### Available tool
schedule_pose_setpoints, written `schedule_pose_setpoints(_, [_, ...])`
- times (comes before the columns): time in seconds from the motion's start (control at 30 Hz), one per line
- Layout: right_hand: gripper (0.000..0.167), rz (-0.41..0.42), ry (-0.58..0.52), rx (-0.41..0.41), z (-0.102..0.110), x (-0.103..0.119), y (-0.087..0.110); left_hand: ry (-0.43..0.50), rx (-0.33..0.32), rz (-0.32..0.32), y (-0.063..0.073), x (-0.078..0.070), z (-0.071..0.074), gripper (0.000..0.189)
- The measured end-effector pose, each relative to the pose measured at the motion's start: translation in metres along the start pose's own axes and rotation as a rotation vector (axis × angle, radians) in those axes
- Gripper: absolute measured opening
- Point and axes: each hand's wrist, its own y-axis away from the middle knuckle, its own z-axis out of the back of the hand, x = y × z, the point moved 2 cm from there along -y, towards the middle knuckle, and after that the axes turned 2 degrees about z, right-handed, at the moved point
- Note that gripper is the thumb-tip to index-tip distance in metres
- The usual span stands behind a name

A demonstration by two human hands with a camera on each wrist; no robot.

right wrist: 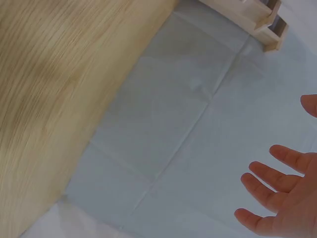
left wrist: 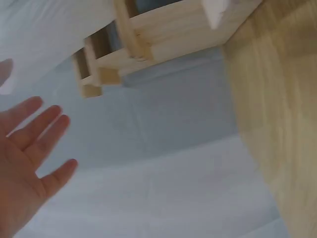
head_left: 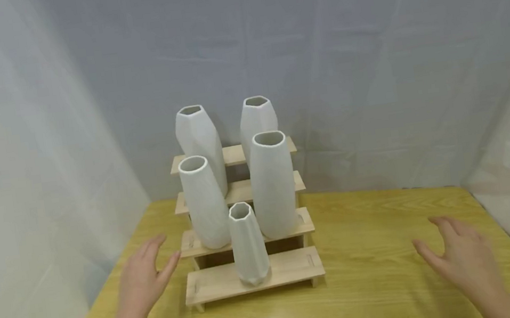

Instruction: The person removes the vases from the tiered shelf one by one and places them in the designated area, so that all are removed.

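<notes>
Held left hand (head_left: pixel 142 278) and right hand (head_left: pixel 463 258) loosely spread, either side of a stepped shelf (head_left: pixel 293 264).
Held left thumb apart from the fingers, near the left end of the shelf's second step; held right likewise, well apart from the shelf, over the right part of the wooden table (head_left: pixel 369 251). Saw the small vase (head_left: pixel 250 251) near the middle of the lowest step; saw the front left vase (head_left: pixel 205 208) and tall right vase (head_left: pixel 273 189) on the second, the back left vase (head_left: pixel 208 149) on the third. Could not tell which step bore the back right vase (head_left: pixel 256 118), hidden low down by the tall one. Saw pale cloth (head_left: pixel 320 64) behind.
</notes>
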Motion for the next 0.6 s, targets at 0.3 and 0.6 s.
schedule_pose_setpoints(0.3, [0.05,0.107,-0.077,-0.057,-0.011,0.028,-0.015,0.187,0.089,-0.003,-0.008,0.019,-0.038,0.058])
schedule_pose_setpoints(0.6, [0.046,0.186,-0.192,-0.074,-0.025,0.056,-0.018,0.149,0.147,-0.035,-0.012,0.024,-0.061,0.06])
